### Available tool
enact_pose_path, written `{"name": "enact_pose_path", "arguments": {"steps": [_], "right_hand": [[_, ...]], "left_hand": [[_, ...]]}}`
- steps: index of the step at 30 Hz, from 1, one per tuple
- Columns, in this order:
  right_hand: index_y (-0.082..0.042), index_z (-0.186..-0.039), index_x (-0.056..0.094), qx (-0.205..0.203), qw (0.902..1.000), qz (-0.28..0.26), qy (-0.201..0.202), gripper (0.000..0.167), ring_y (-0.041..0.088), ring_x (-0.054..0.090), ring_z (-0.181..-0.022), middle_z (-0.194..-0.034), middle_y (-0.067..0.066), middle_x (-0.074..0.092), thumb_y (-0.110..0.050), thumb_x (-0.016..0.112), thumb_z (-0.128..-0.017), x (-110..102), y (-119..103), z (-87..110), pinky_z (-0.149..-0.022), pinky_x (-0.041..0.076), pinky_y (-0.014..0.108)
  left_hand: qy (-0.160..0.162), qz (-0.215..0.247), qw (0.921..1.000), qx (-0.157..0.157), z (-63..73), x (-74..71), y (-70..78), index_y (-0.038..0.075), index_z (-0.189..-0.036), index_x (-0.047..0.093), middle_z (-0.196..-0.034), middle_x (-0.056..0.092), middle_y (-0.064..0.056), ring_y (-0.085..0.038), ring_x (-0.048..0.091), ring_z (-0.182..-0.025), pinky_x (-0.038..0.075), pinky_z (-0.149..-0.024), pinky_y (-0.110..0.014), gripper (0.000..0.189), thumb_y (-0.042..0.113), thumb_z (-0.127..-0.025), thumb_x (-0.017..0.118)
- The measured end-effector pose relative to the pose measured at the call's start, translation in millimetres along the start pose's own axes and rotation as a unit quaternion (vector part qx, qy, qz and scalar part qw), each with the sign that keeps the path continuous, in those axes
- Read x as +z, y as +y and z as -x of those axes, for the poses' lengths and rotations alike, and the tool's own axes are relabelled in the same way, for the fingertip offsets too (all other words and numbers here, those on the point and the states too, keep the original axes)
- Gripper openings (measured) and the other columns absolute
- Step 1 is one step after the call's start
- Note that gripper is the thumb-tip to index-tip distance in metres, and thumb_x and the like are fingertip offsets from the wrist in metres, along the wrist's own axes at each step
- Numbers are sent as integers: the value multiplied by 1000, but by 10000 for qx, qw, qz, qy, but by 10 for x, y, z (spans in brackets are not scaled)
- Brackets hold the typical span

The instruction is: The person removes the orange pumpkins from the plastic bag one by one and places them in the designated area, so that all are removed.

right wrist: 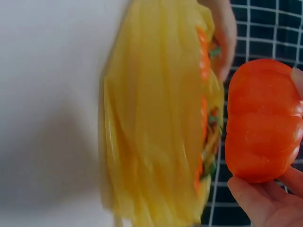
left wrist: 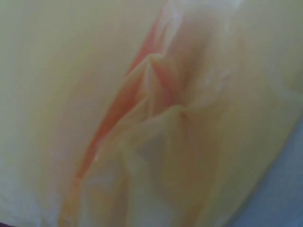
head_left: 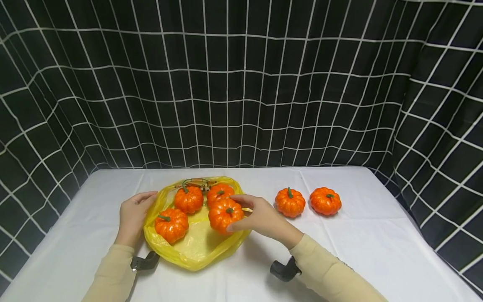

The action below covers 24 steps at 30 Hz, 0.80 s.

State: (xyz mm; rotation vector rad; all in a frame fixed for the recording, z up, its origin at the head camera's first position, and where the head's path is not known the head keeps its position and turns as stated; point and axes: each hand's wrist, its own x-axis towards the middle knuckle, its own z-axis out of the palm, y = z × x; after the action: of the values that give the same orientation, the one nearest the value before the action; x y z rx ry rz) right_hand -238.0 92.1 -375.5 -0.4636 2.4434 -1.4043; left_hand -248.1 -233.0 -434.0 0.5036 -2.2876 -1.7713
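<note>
A yellow plastic bag (head_left: 194,261) lies spread wide at the mouth on the table. My left hand (head_left: 132,218) holds its left rim; the fingertips are partly hidden by the film. My right hand (head_left: 262,218) grips a small orange pumpkin (head_left: 225,214) between thumb and fingers, above the bag's right side. In the right wrist view this pumpkin (right wrist: 262,123) shows up close, level with the bag's mouth. Inside the bag sit an orange pumpkin (head_left: 171,226) at the front left, another pumpkin (head_left: 189,200) behind it and a third pumpkin (head_left: 219,193) at the back right.
Two more orange pumpkins stand to the right of the bag, a nearer-middle pumpkin (head_left: 289,203) and a farther-right pumpkin (head_left: 325,201). A white cloth covers the table (head_left: 362,243). A black curtain (head_left: 241,84) with white grid lines surrounds the back and sides.
</note>
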Motion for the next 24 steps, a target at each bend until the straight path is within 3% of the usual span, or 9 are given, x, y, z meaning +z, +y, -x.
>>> {"name": "enact_pose_path", "arguments": {"steps": [6, 12, 18, 24], "right_hand": [[-5, -142, 52, -145, 9994, -247, 201, 76, 34, 57, -128, -143, 13, 57, -21, 86, -75, -324, 128, 144, -103, 53, 42], [-9, -143, 52, 133, 9982, 52, 582, 78, 31, 58, -127, -143, 13, 57, -27, 86, -75, -643, 243, 257, -100, 54, 38], [-7, -146, 48, 371, 9952, 191, 890, 81, 30, 61, -119, -140, 19, 58, -27, 84, -77, -931, 343, 369, -89, 57, 32], [-8, -147, 47, 486, 9919, 434, 1090, 79, 32, 58, -126, -142, 17, 57, -32, 82, -80, -1151, 441, 498, -98, 52, 34]], "left_hand": [[32, 2, 10000, 13, -4, 3, -15, 3, -124, 67, -130, 66, -18, 10, 59, -84, 53, -76, -8, 38, 28, -97, 62], [38, 24, 10000, 3, 3, -2, -15, 4, -125, 67, -130, 67, -17, 9, 60, -84, 53, -76, -9, 38, 30, -97, 63], [58, 45, 10000, 3, 6, 2, -10, 3, -125, 67, -131, 66, -18, 10, 60, -84, 53, -76, -8, 39, 31, -97, 63], [53, 92, 9999, 22, 0, 12, -13, 3, -125, 67, -131, 66, -17, 11, 61, -84, 54, -76, -8, 40, 31, -97, 64]]}}
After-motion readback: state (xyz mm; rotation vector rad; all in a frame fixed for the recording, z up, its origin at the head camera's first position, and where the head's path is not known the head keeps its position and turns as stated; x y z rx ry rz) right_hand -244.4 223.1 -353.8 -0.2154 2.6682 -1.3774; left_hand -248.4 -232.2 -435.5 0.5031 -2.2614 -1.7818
